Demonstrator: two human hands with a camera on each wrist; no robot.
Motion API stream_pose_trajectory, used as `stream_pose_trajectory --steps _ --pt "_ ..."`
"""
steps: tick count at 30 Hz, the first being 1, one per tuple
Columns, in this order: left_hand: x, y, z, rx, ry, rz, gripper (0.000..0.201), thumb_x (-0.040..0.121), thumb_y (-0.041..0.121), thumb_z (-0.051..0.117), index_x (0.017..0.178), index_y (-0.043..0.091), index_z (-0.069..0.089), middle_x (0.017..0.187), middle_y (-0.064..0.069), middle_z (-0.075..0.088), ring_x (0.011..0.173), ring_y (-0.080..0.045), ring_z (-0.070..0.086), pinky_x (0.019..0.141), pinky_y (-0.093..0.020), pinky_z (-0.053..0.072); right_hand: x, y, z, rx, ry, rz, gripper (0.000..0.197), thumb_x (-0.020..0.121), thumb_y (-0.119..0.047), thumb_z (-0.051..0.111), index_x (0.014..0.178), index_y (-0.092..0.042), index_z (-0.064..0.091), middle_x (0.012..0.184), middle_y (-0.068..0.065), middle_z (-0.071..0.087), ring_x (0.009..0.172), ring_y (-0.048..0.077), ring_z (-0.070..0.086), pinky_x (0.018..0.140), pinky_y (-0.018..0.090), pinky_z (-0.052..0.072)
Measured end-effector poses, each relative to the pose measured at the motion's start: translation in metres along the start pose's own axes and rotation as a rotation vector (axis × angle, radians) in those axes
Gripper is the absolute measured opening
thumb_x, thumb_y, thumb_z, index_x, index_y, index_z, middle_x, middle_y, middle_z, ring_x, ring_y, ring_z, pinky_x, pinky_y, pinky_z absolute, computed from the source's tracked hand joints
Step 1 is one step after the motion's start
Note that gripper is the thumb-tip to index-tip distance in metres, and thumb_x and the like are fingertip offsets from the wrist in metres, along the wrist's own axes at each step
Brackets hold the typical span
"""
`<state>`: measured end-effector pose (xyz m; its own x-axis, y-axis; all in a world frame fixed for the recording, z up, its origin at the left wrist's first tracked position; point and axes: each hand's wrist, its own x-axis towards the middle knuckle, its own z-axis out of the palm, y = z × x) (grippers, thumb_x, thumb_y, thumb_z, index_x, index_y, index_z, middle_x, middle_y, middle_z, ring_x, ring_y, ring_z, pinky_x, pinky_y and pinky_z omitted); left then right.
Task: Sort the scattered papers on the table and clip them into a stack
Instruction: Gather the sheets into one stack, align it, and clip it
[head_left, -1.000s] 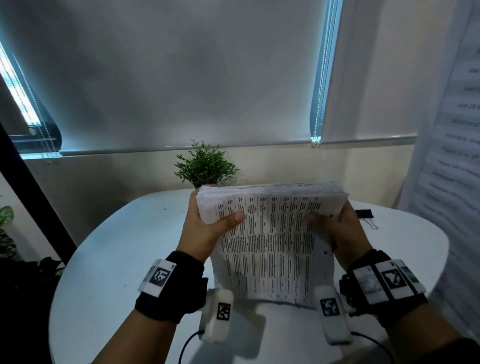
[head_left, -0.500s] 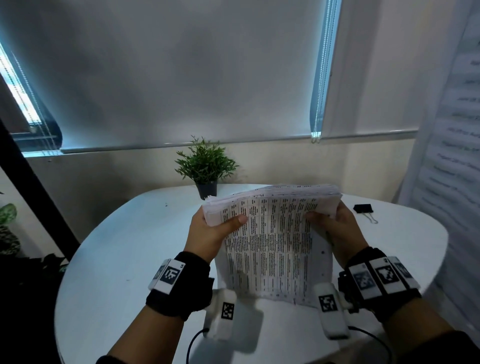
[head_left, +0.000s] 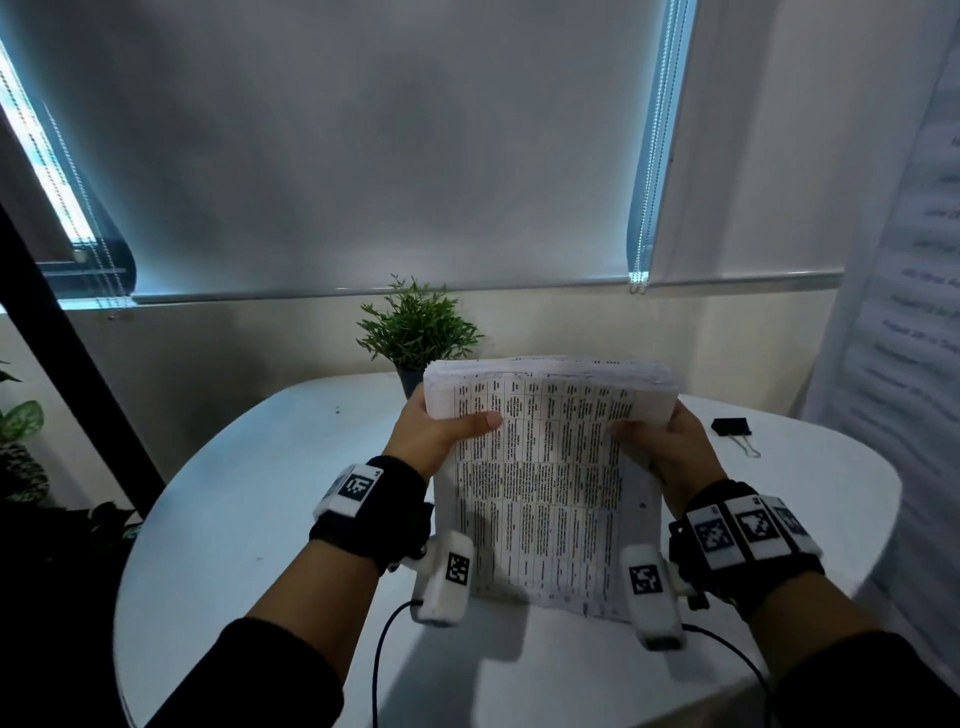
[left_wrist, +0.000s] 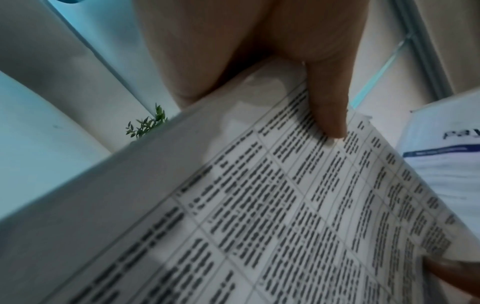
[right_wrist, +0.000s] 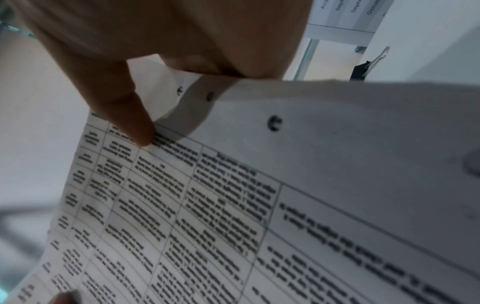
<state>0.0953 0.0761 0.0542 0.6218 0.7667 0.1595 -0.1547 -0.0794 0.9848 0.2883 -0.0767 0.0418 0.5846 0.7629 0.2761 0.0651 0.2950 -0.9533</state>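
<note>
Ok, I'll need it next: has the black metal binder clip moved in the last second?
No. The black metal binder clip lies unmoved on the round white table, equally far right of the small green potted plant.

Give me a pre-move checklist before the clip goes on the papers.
1. Left hand grips paper stack: ok.
2. Right hand grips stack's other side: ok.
3. Bottom edge stands on the table: ok.
4. Top edges flush: not ok, sheets look uneven.
5. Binder clip lies free on the table, right of the stack: ok.
6. A hand free to take the clip: not ok, both hold paper.
</note>
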Motion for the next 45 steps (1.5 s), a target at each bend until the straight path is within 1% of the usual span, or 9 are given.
stream_pose_trajectory --steps 6,15,20,25,28,31,36,40,45 --pt "0.001 0.004 0.004 0.011 0.058 -0.036 0.049 0.066 0.006 0.082 0.112 0.003 0.066 0.104 -0.014 0.073 0.099 -0.031 0.069 0.093 -0.050 0.052 0.003 -0.004 0.006 0.002 0.078 0.032 0.048 0.059 -0.012 0.066 0.106 -0.004 0.062 0.096 0.015 0.071 0.091 0.034 0.067 0.084 0.050 0.054" --pt "-0.006 0.004 -0.001 0.077 0.047 0.063 0.067 0.056 0.023 0.087 0.118 0.013 0.063 0.107 -0.005 0.073 0.101 -0.024 0.069 0.092 -0.049 0.052 0.006 -0.006 0.009 -0.036 0.042 0.008 0.073 0.050 -0.028 0.073 0.118 -0.008 0.057 0.106 0.016 0.068 0.099 0.035 0.065 0.082 0.049 0.054" --pt "-0.006 0.000 0.000 0.059 0.107 0.042 0.052 0.066 0.008 0.084 0.115 0.009 0.065 0.103 -0.007 0.074 0.096 -0.024 0.070 0.091 -0.050 0.053 0.007 0.000 0.010 -0.002 0.039 -0.007 0.056 0.064 -0.009 0.066 0.118 0.000 0.055 0.107 0.020 0.067 0.099 0.036 0.065 0.086 0.053 0.052" --pt "-0.008 0.000 -0.004 0.039 0.040 0.060 0.067 0.054 0.025 0.087 0.116 0.011 0.064 0.106 -0.007 0.073 0.101 -0.025 0.069 0.090 -0.045 0.053 0.007 -0.002 0.008 -0.023 0.017 0.002 0.054 0.064 -0.008 0.062 0.117 -0.003 0.055 0.103 0.015 0.068 0.095 0.030 0.066 0.077 0.044 0.054" --pt "-0.010 -0.008 0.001 0.073 0.079 0.049 0.050 0.061 0.018 0.087 0.108 0.018 0.068 0.102 -0.002 0.074 0.098 -0.019 0.070 0.087 -0.037 0.055 0.005 0.002 0.010 -0.048 0.016 0.015 0.052 0.065 -0.008 0.060 0.117 -0.006 0.055 0.103 0.011 0.069 0.095 0.027 0.067 0.078 0.042 0.055" --pt "-0.012 0.000 0.009 0.085 0.165 0.065 0.035 0.071 0.005 0.080 0.101 0.019 0.069 0.089 0.008 0.073 0.083 -0.006 0.070 0.067 -0.016 0.055 0.004 -0.003 0.009 -0.087 0.022 0.023 0.052 0.066 -0.008 0.063 0.117 -0.003 0.055 0.106 0.013 0.068 0.097 0.029 0.066 0.085 0.046 0.054" --pt "-0.032 0.024 0.014 0.092 0.094 0.128 0.031 0.071 0.003 0.079 0.096 0.021 0.070 0.087 0.009 0.076 0.081 -0.010 0.072 0.064 -0.020 0.056 -0.004 -0.030 -0.008 -0.080 -0.038 0.037 0.048 0.073 0.004 0.064 0.120 -0.003 0.055 0.109 0.017 0.068 0.101 0.033 0.065 0.087 0.047 0.053" --pt "-0.049 0.023 0.016 0.052 -0.003 0.103 0.049 0.067 0.008 0.082 0.110 0.017 0.059 0.095 -0.001 0.075 0.087 -0.019 0.072 0.070 -0.031 0.059 -0.013 -0.044 -0.027 -0.036 -0.174 0.212 0.038 0.081 0.014 0.049 0.116 0.003 0.057 0.108 0.024 0.067 0.098 0.040 0.065 0.086 0.052 0.053" --pt "-0.062 -0.017 0.017 0.136 -0.049 -0.027 0.062 0.077 0.005 0.074 0.119 0.038 0.042 0.093 -0.008 0.074 0.079 -0.020 0.073 0.065 -0.031 0.060 -0.029 -0.010 -0.043 -0.065 -0.216 0.505 0.036 0.076 0.011 0.053 0.112 0.006 0.058 0.104 0.028 0.067 0.090 0.043 0.065 0.080 0.055 0.054"
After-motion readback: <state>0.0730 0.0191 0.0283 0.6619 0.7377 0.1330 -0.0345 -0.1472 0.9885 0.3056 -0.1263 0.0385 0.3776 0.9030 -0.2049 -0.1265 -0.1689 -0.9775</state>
